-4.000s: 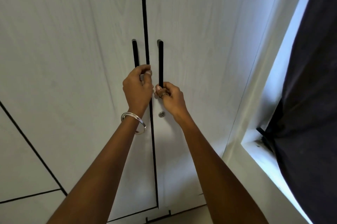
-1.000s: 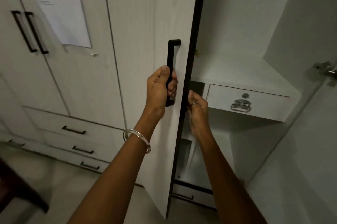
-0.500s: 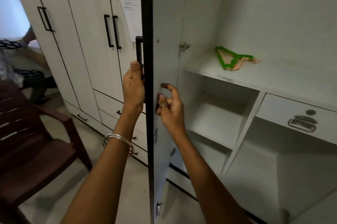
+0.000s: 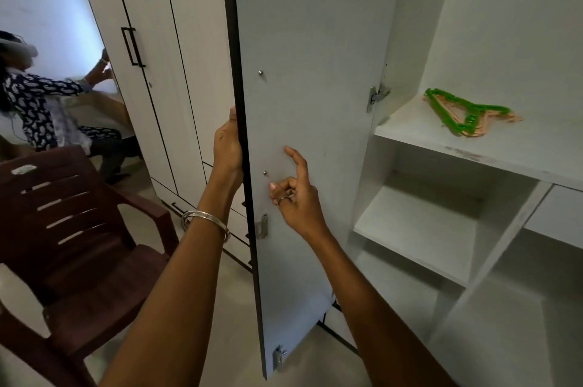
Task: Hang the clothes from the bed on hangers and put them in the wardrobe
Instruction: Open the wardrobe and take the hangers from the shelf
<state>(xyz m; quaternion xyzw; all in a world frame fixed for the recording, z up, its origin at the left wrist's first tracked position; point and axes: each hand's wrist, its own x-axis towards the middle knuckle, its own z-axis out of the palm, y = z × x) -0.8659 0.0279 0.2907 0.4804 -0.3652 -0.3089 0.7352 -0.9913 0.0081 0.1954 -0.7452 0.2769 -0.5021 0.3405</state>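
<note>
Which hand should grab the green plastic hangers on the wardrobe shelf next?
Probably the right hand: it holds nothing and is on the side of the green plastic hangers. The left hand grips the white door's edge.

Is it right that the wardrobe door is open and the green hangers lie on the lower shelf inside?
Not quite. The wardrobe door is open, but the green hangers lie on the upper shelf, not on the lower shelf, which is bare where it shows. The head view shows this.
</note>
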